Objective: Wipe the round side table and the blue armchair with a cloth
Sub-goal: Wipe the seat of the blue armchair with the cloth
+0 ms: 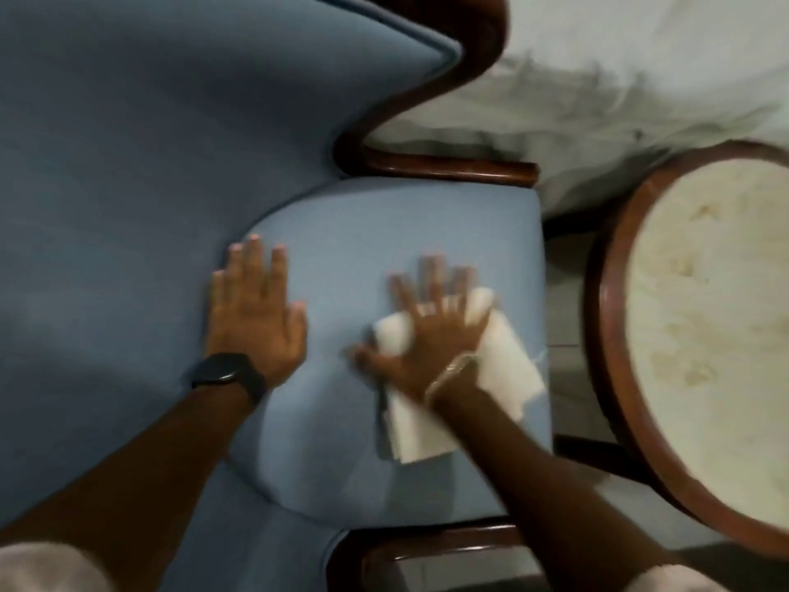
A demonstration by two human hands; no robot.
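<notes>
Our right hand (pixel 431 335) presses the cloth (pixel 427 378) flat on the armchair (pixel 128 185) seat; left hand (pixel 256 314) released, splayed. Table (pixel 726 314) right.

both hands (pixel 256 318) on armchair seat (pixel 341 224), cloth (pixel 504 373) under right hand (pixel 431 335), side table (pixel 691 318) right of chair

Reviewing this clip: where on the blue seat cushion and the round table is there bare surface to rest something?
The round wood-rimmed side table shows a bare pale top. On the blue armchair seat cushion, free patches lie behind both hands toward the dark wooden armrest, and near the front edge. The middle is crowded: left hand flat, right hand pressing the white folded cloth.
</notes>
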